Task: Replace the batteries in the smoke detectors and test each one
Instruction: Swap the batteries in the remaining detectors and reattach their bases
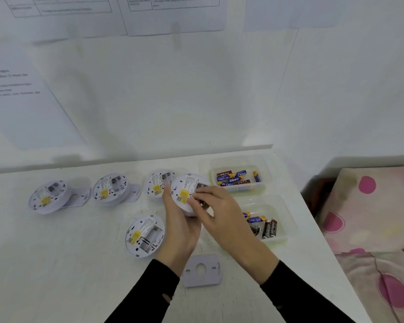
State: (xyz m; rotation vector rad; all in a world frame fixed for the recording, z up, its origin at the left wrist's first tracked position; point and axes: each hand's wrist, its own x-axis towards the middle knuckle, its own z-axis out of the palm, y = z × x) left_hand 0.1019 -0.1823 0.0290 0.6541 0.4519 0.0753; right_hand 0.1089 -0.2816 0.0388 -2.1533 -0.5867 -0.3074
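My left hand (181, 226) grips a white round smoke detector (184, 191) from below, its back with the yellow sticker facing me. My right hand (216, 209) has its fingers curled at the detector's battery bay, pinching a dark battery (204, 203) there. Another detector (145, 235) lies back-up in front, its battery bay open. Three more detectors (47, 197) (110, 188) (158, 184) lie in a row behind. A far clear tray (239, 176) holds blue and red batteries. A near clear tray (264, 226) holds several dark and blue batteries.
A loose white mounting plate (202, 270) lies on the white table (56, 264) between my forearms. Two more plates lean under the left detectors. The table's right edge borders a pink-dotted fabric (371, 229). Printed papers (173, 10) hang on the wall behind.
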